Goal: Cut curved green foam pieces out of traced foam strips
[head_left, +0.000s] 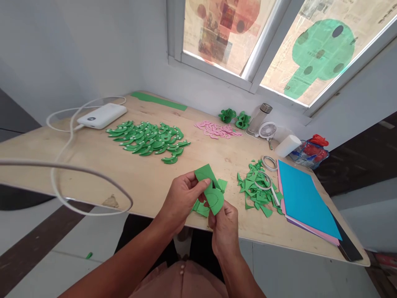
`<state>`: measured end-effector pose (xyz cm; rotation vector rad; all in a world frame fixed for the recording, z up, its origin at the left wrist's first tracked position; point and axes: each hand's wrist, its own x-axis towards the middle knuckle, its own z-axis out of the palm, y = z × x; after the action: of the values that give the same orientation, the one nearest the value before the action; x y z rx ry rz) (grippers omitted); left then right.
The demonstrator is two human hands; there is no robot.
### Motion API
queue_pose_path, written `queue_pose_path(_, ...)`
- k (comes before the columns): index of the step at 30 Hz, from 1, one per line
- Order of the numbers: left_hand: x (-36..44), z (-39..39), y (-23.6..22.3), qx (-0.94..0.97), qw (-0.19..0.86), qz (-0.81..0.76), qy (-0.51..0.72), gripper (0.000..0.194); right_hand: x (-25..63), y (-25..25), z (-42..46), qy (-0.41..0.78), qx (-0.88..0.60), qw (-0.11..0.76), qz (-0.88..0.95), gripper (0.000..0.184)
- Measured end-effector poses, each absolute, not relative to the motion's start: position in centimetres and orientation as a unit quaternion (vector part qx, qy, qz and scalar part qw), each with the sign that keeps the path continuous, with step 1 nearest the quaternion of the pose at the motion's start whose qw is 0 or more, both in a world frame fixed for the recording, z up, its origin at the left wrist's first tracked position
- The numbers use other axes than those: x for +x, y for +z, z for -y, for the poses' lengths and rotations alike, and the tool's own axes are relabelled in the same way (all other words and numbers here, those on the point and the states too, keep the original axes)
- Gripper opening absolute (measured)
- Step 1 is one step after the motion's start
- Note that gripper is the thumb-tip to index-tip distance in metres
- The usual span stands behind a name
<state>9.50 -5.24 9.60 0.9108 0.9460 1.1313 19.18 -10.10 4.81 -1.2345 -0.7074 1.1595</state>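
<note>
A folded piece of green paper point(214, 199) with a curved outline drawn on it is pinched in my left hand point(181, 196), thumb on top. Its rounded lower part bends over toward my right hand point(226, 227), whose fingers are curled closed just below. A narrow dark blade shows in the slit of the paper; it looks like scissors point(214, 184), mostly hidden behind the paper and my right hand. More green paper pieces point(201, 209) lie on the table beneath my hands.
Green crescent pieces point(149, 138) and pink cutouts point(217, 129) lie behind. To the right are green scraps point(257, 190) under a magnifying glass point(263, 181), a tape roll point(269, 163) and coloured sheets point(305, 194). A white cable point(93, 165) loops at left from a power bank point(104, 116).
</note>
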Motion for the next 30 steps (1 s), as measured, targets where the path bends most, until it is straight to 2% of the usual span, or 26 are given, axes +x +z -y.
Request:
queue_pose_path(17,8.7,4.5,10.5,0.447,0.637,-0.424,0.464,0.014,19.4,4.9,10.1,0.529,-0.509,0.613,0.293,0.043)
queue_pose_path(24,9.2,5.9,9.3,0.387,0.652,-0.422,0.497,0.022,19.1,4.7,10.1,0.522,-0.530,0.607,0.279,0.044)
queue_pose_path(30,9.3,5.9,9.0,0.387,0.638,-0.432,0.506,0.019,19.2,4.7,10.3,0.532,-0.518,0.602,0.292,0.048)
